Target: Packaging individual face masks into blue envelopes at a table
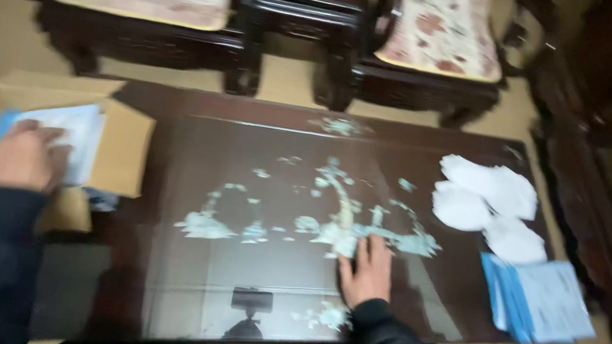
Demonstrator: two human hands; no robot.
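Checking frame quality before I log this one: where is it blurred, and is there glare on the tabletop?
Head view: motion blur smears the left hand on the blue-and-white packets in the cardboard box; the right hand, flat on the dark table, is sharper. The glossy top mirrors a pale sheen and the camera's reflection; room light is dim.

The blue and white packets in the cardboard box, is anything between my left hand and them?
Nothing visible. The left hand already rests on the blue and white packets inside the open cardboard box. The right hand lies flat on the dark table.
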